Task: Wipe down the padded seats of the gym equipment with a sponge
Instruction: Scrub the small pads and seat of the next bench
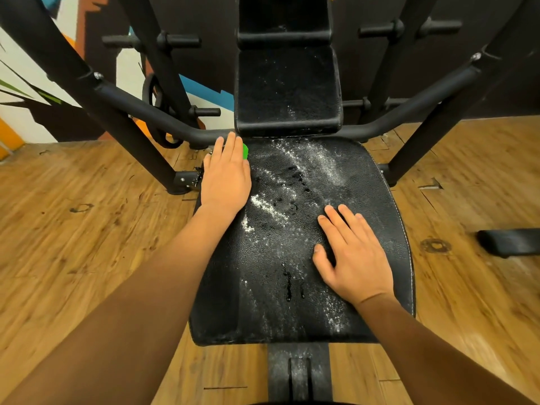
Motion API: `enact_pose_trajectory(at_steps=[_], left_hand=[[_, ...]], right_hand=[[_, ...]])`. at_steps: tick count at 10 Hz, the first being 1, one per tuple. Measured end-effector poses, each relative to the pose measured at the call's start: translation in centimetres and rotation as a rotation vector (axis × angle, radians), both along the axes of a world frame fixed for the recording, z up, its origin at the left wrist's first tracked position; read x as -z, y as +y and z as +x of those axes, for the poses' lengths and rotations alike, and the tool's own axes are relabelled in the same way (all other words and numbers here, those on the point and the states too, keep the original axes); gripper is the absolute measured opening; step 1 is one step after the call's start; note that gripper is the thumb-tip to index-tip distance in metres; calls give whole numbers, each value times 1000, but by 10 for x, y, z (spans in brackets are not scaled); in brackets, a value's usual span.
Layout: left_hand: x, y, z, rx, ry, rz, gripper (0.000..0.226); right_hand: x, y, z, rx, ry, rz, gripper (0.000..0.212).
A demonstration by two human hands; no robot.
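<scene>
A black padded seat (292, 287) fills the middle of the head view, streaked with white powder and a few wet drops. My left hand (225, 173) lies flat with straight fingers on a green sponge (245, 149) at the seat's far left corner; only a small green edge of the sponge shows past my fingers. My right hand (350, 252) rests flat on the right half of the seat, fingers spread, holding nothing. Behind the seat rises the black back pad (287, 92), also dusted with white powder.
A black steel frame (152, 112) with angled posts and a curved crossbar surrounds the seat on both sides. Weight pegs (204, 111) stick out at the back left. Wooden floor (87, 229) lies all around. A black foot piece (511, 242) sits on the floor at right.
</scene>
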State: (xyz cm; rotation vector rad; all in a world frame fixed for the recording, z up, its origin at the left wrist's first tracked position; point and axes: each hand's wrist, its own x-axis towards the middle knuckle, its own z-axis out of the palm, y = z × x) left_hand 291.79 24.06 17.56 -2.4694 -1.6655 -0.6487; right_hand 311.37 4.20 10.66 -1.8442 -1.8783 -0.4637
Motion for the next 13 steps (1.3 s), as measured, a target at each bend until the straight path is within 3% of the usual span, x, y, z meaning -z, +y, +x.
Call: enact_pose_trajectory(at_steps=[4,9,13], left_hand=[[30,-68,-23,-40,11,-26,55],[9,-26,0,-77,-12,-33,56],[42,-106,-26,-84,-25,-76,56]], right_hand=[[1,0,0,0,6,9,55],[2,0,1,-3,16,17,55],[1,-1,0,-1,11,10,55]])
